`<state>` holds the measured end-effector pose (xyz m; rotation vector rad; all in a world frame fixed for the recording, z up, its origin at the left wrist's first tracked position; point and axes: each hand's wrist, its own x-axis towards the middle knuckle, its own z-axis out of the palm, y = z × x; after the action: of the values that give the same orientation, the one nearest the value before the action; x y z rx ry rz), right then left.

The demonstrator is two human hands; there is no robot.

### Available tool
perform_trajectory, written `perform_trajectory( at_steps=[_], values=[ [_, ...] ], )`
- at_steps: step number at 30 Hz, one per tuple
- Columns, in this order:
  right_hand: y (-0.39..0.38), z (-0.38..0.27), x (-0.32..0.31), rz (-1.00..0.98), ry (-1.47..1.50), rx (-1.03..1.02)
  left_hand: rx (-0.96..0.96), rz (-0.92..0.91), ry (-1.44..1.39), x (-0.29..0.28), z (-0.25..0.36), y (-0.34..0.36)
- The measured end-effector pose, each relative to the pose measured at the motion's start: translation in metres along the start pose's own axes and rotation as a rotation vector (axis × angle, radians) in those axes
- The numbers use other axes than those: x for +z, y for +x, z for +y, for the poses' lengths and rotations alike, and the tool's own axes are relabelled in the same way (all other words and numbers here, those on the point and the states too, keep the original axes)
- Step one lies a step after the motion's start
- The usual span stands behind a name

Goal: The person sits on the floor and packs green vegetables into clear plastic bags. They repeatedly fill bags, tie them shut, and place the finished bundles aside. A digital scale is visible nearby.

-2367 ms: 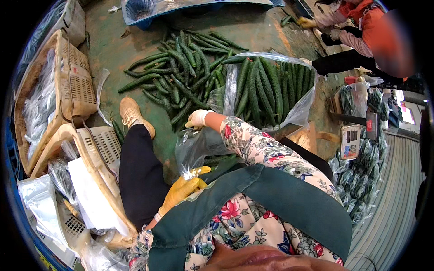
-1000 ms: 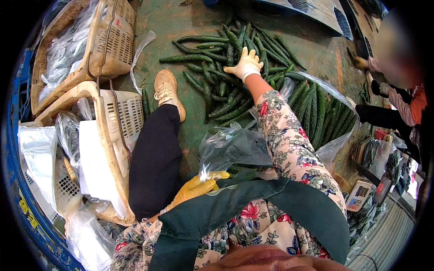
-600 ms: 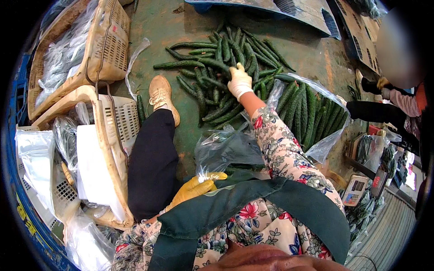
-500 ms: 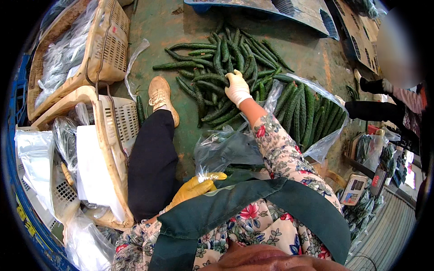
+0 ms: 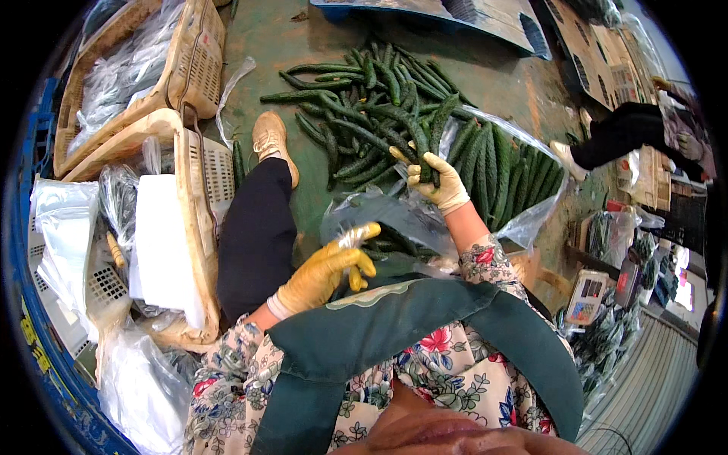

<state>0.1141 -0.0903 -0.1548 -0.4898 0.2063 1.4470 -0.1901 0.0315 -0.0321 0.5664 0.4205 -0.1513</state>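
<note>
My right hand [image 5: 440, 186], in a pale glove, is closed around the near ends of cucumbers [image 5: 441, 129], at least two by the look of it. They are raised at the near side of a heap of dark green cucumbers [image 5: 353, 114] on the floor. My left hand [image 5: 326, 269], in a yellow glove, hovers to the left of a clear plastic bag [image 5: 353, 216], fingers apart and index stretched out. A bit of shiny clear material clings near its index finger. Right of the heap, several cucumbers [image 5: 497, 171] lie side by side in an open clear bag.
Cream plastic crates [image 5: 201, 250] with clear bags and white sheets stand on the left. A blue pallet [image 5: 440, 19] lies at the far side. Another person [image 5: 629, 140] is at the right, near a scale-like device [image 5: 590, 297]. My shoe [image 5: 271, 140] is beside the heap.
My right hand has come nearer and to the right, lifting cucumbers off the heap. My left hand has risen away from my lap, its fingers spreading.
</note>
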Motion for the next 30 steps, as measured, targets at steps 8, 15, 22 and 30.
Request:
perform_trajectory(
  at_steps=[8, 15, 22, 30],
  values=[
    [-0.13, 0.026, 0.096, 0.035, -0.539, -0.082, 0.163, 0.081, 0.048, -0.014, -0.011, 0.011],
    [-0.196, 0.035, 0.06, -0.049, -0.998, 0.234, 0.209, -0.004, -0.36, -0.041, -0.007, 0.006],
    [-0.137, 0.071, 0.005, -0.136, -1.913, -0.017, 0.066, -0.295, -0.142, -0.008, -0.028, -0.016],
    [-0.209, 0.014, -0.034, 0.702, -2.061, 0.466, -0.003, -0.318, -0.15, 0.021, -0.035, -0.033]
  ],
)
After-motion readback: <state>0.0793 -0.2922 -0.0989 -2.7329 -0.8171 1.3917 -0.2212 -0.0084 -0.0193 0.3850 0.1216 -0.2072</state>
